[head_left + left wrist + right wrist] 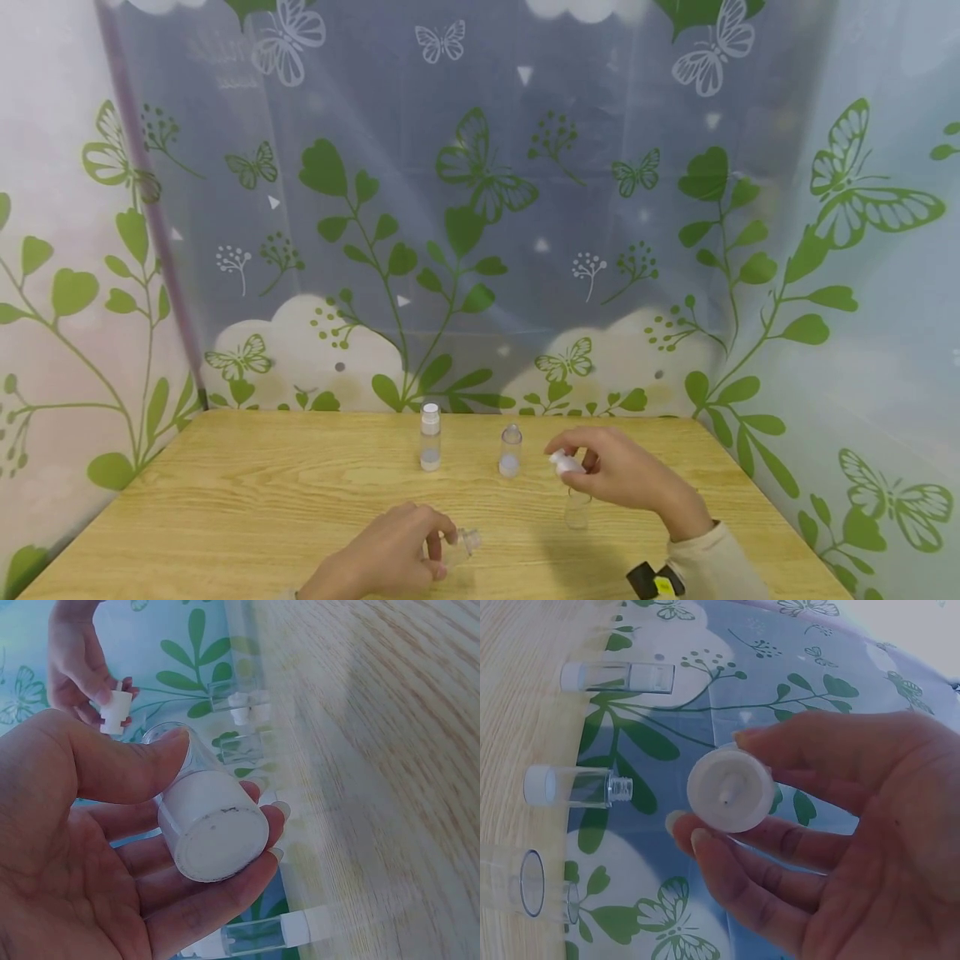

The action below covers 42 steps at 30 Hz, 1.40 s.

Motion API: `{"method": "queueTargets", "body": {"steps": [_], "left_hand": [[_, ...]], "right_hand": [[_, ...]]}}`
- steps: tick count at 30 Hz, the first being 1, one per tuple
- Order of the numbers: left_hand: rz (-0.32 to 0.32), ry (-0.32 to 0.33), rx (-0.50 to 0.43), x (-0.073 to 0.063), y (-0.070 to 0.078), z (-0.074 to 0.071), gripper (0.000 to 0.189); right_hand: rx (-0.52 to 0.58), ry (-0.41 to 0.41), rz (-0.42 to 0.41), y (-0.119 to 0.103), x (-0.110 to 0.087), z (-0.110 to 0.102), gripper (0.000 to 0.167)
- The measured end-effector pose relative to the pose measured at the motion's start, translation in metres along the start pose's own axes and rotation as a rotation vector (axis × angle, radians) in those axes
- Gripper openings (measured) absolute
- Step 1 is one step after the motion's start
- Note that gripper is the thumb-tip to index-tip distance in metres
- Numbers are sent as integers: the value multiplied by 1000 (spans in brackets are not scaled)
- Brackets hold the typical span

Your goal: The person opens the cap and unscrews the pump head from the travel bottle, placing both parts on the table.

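My left hand (393, 550) grips a small clear bottle (462, 546) that lies tilted, its open neck toward the right. In the left wrist view the thumb presses its side and the fingers curl underneath, with its white base (214, 829) facing the camera. Farther right, my right hand (626, 471) pinches a white pump head (567, 464) between thumb and fingers. Its hollow underside, with a short central tube, faces the right wrist camera. Below that hand, clear cylindrical covers (577, 512) stand on the table.
Toward the back of the wooden table (225, 500) a clear bottle with a white top (430, 437) stands upright. Right of it is an open-necked bottle (510, 450) with a white base. A patterned curtain (570, 317) closes off the table's back and sides.
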<state>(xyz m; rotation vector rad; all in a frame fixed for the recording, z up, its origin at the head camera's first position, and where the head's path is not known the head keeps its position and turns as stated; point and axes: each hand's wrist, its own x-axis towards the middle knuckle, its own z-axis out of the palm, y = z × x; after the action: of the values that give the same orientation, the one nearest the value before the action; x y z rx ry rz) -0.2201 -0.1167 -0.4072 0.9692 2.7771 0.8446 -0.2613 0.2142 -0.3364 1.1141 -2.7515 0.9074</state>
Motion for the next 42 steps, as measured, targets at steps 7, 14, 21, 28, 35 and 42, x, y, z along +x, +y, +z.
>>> {"method": "queueTargets", "body": {"steps": [7,14,21,28,35,42], "left_hand": [[0,-3,-5,0,0,0,31],[9,1,-10,-1,-1,0,31],[2,-4,-8,0,-2,1,31],[6,-3,-4,2,-3,0,29],[13,-4,5,2,-4,0,29],[20,-4,9,2,-4,-1,29]], "right_hand": [[-10,-35,61,0,-3,-8,28],[-33,-47,94,4,-5,-11,29],[-58,-48,106,6,-7,-13,29],[-87,-57,137,11,-7,-15,28],[-101,-47,163,16,-10,-16,26],[-80,-39,211,22,-12,-18,25]]}}
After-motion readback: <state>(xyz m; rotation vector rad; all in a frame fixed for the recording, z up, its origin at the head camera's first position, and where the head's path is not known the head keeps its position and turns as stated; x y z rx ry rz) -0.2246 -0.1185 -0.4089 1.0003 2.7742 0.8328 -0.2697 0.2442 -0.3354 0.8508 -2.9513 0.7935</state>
